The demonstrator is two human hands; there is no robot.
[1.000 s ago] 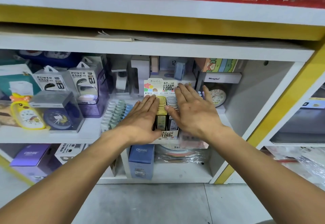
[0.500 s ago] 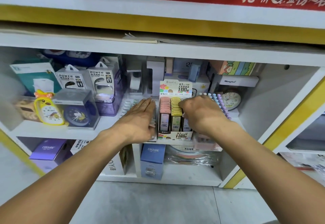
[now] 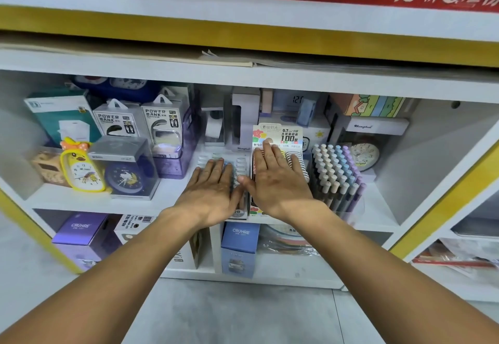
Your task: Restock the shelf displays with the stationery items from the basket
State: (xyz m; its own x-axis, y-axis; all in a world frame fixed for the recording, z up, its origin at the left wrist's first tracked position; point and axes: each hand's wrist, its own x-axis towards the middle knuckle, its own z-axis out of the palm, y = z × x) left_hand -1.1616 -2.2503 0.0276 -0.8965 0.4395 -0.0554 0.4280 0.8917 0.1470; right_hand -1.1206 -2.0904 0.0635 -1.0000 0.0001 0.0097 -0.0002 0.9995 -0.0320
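Observation:
A pencil-lead display box (image 3: pixel 280 135) with a colourful header card stands at the middle of the white shelf (image 3: pixel 89 198); rows of pink, yellow and striped lead cases fill it. My right hand (image 3: pixel 278 181) lies flat on top of those cases, fingers straight. Just left of it sits a second display box of pale lead cases (image 3: pixel 240 165). My left hand (image 3: pixel 213 189) rests flat on that one, fingers straight. The two hands touch at the thumbs. No basket is in view.
A clear holder of pastel pens (image 3: pixel 337 173) stands right of the lead box, with a round clock (image 3: pixel 364 154) behind it. Power bank packs (image 3: pixel 140 125), a yellow duck clock (image 3: pixel 78 168) and a boxed blue clock (image 3: pixel 124 173) fill the left. Boxes sit on the lower shelf.
My right hand has uncurled and now lies flat on the colourful lead box. My left hand has slid onto the pale box beside it.

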